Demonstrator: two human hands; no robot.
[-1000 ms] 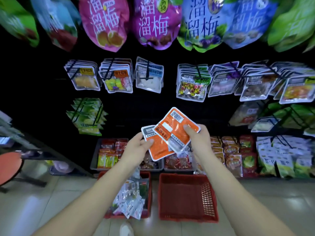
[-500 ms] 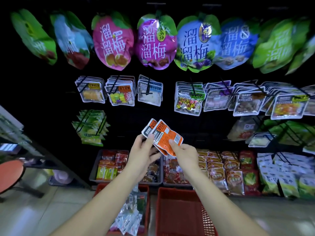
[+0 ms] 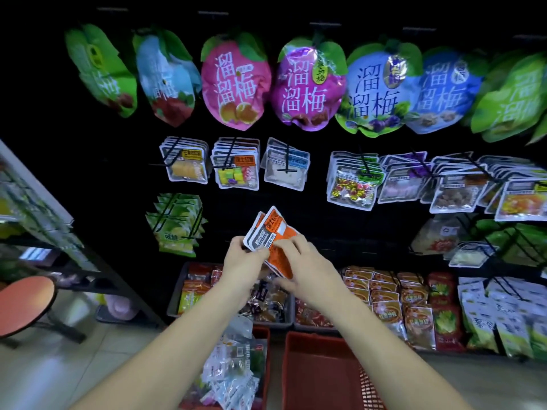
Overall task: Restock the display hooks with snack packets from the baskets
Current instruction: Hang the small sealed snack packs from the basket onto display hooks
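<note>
A small stack of orange snack packets (image 3: 273,232) is held up in front of the dark display wall, below the middle row of hooks. My left hand (image 3: 244,261) grips the stack's lower left corner. My right hand (image 3: 302,261) pinches its lower right side, fingers curled over the front packet. On the floor below stand two red baskets: the left basket (image 3: 265,344) holds several clear packets, the right basket (image 3: 313,368) shows only its bare inside. Part of the stack is hidden behind my fingers.
Hooks carry clear packets (image 3: 285,165) in the middle row and big plum bags (image 3: 307,87) above. Green packets (image 3: 177,223) hang at left. Grey trays (image 3: 177,291) of snacks sit low. A red stool (image 3: 23,306) and a shelf stand left.
Both hands have risen and reached further toward the wall with the orange packets, now gathered into a tighter stack. The view has tilted upward, showing more of the top row.
</note>
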